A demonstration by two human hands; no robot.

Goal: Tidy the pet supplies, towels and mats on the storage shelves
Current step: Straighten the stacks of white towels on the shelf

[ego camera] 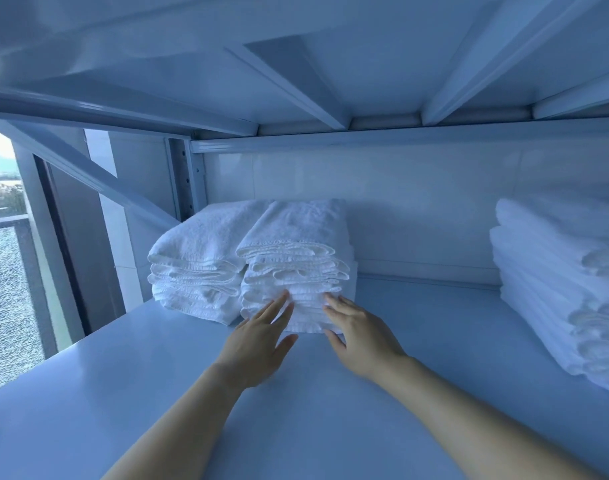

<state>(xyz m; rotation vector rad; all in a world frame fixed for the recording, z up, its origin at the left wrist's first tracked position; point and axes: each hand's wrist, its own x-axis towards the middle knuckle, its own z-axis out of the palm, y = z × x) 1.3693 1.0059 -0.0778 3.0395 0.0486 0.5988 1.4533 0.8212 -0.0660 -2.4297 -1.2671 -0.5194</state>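
Observation:
Two stacks of folded white towels stand side by side at the back of a white metal shelf (157,393). The left stack (195,265) leans against the rear corner post. The taller middle stack (296,268) faces me with its folded edges. My left hand (261,337) has straight fingers touching the lower left front of the middle stack. My right hand (358,337) touches its lower right front, fingers extended. Neither hand holds anything.
A third, bigger pile of white towels (559,292) sits at the shelf's right side. The shelf above (330,64) hangs low overhead with cross braces. A window with a patterned railing (9,289) lies beyond the left edge.

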